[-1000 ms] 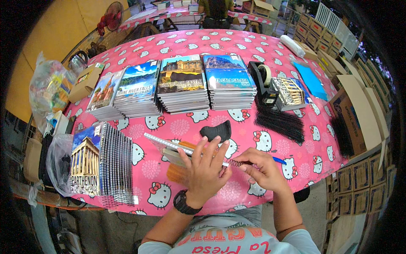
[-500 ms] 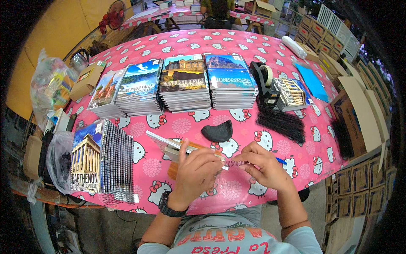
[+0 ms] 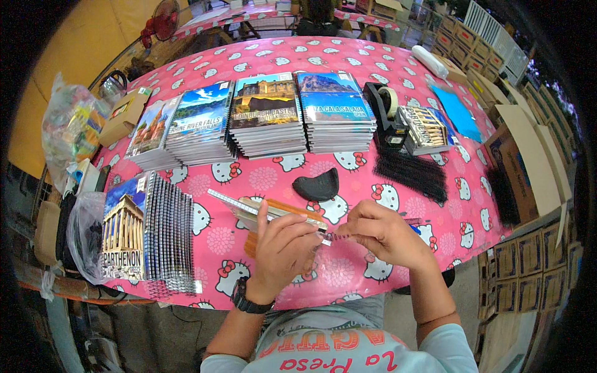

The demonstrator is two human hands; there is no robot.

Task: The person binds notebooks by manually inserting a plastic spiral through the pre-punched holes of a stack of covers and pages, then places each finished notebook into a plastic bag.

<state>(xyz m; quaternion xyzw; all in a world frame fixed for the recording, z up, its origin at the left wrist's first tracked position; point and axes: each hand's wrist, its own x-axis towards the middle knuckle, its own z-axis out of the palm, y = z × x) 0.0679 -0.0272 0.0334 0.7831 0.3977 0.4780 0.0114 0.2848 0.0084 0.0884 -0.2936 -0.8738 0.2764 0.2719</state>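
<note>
One white-edged notebook [image 3: 236, 204] (held aslant), dark coil [image 3: 339, 237] at one end.

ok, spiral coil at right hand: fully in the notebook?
Not fully in: bare turns of the spiral coil show between notebook and right hand. Depth inserted: cannot tell.

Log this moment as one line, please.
left hand: holding notebook | right hand: fingering spiral coil at notebook's right end | nearby: black curved object
</note>
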